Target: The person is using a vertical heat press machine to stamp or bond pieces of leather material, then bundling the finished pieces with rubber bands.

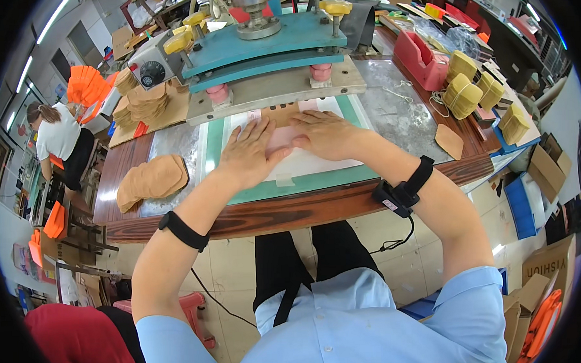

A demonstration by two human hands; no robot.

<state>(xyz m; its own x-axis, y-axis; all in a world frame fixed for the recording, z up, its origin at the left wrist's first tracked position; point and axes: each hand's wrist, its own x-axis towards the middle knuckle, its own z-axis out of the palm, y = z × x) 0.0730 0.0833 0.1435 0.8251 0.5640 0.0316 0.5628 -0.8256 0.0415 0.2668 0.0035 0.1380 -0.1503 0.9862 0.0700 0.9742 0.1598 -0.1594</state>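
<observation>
My left hand [250, 147] lies flat with its fingers stretched out at the left edge of a tan piece [282, 115], which looks like leather or card. On the piece's right side my right hand [325, 134] rests, fingers spread and thumb toward the left hand. Under the piece is a white sheet [319, 164] on a green mat [258, 192]. Partly hidden by my hands is a pinkish patch beneath the piece. Just beyond my fingertips stands a press with teal plates [259, 46] and a metal bar [274, 94].
Tan rounded pieces lie fanned in a pile [153, 180] on the left; more are stacked [146, 103] beside a dial box [154, 69]. One loose tan piece [449, 141], a red holder [421, 59] and banded yellowish bundles [463, 96] are on the right. Another person [58, 136] sits far left.
</observation>
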